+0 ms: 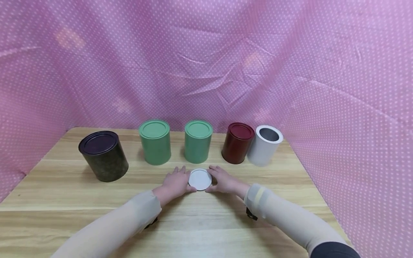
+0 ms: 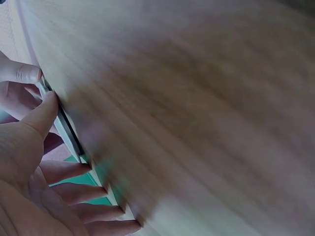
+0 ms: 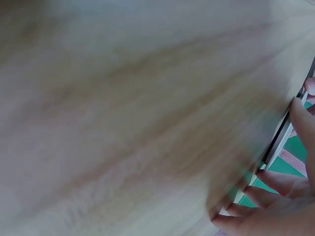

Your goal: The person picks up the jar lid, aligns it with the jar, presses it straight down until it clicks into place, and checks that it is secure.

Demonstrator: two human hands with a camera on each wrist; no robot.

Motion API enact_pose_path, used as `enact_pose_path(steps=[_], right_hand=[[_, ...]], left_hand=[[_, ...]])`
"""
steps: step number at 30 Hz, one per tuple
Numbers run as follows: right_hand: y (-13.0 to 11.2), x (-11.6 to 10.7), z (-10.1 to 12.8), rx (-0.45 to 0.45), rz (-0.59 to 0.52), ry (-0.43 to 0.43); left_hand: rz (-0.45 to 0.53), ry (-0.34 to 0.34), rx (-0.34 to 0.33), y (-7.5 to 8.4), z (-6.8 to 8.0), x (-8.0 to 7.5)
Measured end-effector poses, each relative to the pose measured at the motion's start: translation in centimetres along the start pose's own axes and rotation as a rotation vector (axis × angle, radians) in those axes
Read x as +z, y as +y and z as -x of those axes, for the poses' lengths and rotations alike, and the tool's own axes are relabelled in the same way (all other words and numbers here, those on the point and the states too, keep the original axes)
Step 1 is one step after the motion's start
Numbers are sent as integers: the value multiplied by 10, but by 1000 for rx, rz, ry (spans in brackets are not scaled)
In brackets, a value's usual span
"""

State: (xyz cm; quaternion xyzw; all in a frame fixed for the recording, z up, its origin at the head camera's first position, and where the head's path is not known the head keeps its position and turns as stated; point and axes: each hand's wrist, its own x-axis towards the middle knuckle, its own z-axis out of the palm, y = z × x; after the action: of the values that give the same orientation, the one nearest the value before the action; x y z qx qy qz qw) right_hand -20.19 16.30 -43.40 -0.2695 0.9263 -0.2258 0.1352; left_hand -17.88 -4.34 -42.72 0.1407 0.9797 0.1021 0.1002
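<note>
A round white lid (image 1: pixel 200 179) lies low over the wooden table, held between my two hands. My left hand (image 1: pixel 177 182) grips its left edge, the thumb at the near side and the forefinger at the far side. On the opposite edge, my right hand (image 1: pixel 224 181) holds it the same way. In the left wrist view the lid's thin rim (image 2: pixel 69 129) shows edge-on beside the left thumb, with a dark gap beneath it. The right wrist view shows the rim (image 3: pixel 279 140) between the right thumb and forefinger, the other fingertips on the tabletop.
Behind the hands stand two green cans (image 1: pixel 156 148) (image 1: pixel 197 148) with lids on. A dark lidded can (image 1: pixel 108 161) is at left. To the right, a dark red lidded can (image 1: pixel 237 147) stands beside an open-topped white can (image 1: pixel 262 150). Pink dotted cloth (image 1: pixel 206 64) hangs around the table (image 1: pixel 206 229).
</note>
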Motion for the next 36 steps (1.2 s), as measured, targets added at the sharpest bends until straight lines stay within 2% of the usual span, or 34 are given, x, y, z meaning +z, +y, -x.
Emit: enact_pose_path(steps=[22,28,33,36], right_hand=[[-2,-2,-2,8,-57,-3],[3,-3,-2,-33,-116,15],[3,-7,1,11,-185,25],[3,-11,4,30,-207,41]], left_hand=[[42,14,35,-9,-3,1],[113,76,96,-11,1,-3],[192,128,142,-12,3,-6],[233,133,140,-10,4,-9]])
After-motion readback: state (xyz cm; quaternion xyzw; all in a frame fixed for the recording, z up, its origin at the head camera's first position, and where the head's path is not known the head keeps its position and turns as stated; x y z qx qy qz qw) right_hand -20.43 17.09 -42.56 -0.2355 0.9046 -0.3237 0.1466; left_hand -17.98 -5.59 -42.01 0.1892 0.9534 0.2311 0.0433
